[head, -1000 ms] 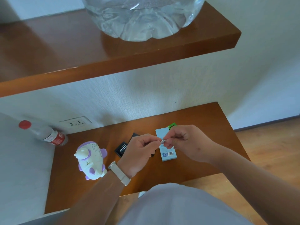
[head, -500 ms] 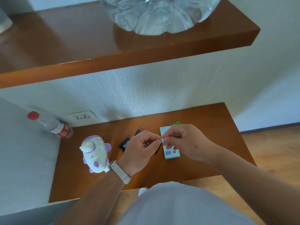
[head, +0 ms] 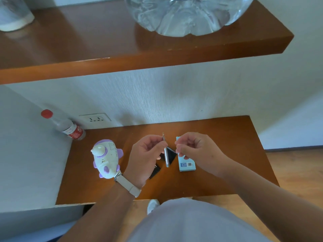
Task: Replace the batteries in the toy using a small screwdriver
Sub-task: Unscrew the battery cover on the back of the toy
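Note:
The white and purple toy [head: 106, 159] stands on the wooden lower shelf [head: 227, 145], left of my hands. My left hand [head: 146, 156] pinches a slim silver screwdriver [head: 167, 158] near its top, tip pointing up and handle hanging down. My right hand [head: 197, 151] hovers a little to the right of the screwdriver with its fingers curled in; I see nothing in it. Under my hands lies a black bit case [head: 170, 155], opened, with another black part [head: 154, 172] nearer me. A light blue battery box [head: 187, 165] lies flat below my right hand.
A clear bottle [head: 70, 129] with a red cap leans in the left corner beside a wall socket [head: 95, 118]. An upper wooden shelf [head: 122, 62] overhangs, carrying a big clear water jug [head: 188, 16]. Wooden floor lies to the right.
My hands were joined at the screwdriver's end; now they have parted. The left hand keeps the screwdriver, turned upright, and the right hand has drawn off to the right.

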The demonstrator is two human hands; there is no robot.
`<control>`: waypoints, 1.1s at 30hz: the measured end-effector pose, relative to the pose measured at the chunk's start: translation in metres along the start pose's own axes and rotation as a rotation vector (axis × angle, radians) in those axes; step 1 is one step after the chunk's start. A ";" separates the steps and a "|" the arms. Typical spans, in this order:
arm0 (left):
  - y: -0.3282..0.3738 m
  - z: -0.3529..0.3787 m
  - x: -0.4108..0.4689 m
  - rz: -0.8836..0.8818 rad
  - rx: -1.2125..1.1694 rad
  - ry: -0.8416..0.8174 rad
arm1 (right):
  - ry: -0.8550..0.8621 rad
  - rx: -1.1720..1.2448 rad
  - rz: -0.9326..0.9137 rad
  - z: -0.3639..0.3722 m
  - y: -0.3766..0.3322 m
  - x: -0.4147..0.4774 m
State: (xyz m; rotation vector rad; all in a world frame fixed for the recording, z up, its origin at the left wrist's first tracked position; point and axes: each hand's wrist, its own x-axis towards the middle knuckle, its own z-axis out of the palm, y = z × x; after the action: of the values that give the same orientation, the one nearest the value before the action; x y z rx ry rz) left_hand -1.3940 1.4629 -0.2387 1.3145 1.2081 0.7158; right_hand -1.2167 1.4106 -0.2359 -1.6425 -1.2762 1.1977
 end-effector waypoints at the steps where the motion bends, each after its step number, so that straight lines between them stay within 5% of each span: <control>1: 0.001 -0.002 -0.002 -0.003 -0.033 0.014 | -0.019 -0.011 0.002 0.004 0.000 0.001; 8: -0.004 -0.023 -0.007 -0.017 -0.221 0.077 | -0.160 0.065 0.039 0.042 -0.011 0.009; 17: -0.032 -0.090 -0.006 -0.036 -0.103 0.122 | -0.178 -0.002 0.048 0.116 -0.025 0.029; 27: -0.097 -0.191 0.004 -0.081 0.130 0.317 | -0.074 0.096 0.199 0.197 -0.022 0.063; 33: -0.137 -0.219 0.023 -0.218 0.050 0.287 | 0.038 0.204 0.323 0.225 -0.012 0.085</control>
State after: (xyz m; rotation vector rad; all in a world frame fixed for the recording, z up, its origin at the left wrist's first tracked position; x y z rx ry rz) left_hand -1.6224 1.5306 -0.3403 1.1234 1.5818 0.7362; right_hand -1.4276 1.4961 -0.3133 -1.7510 -0.8533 1.4289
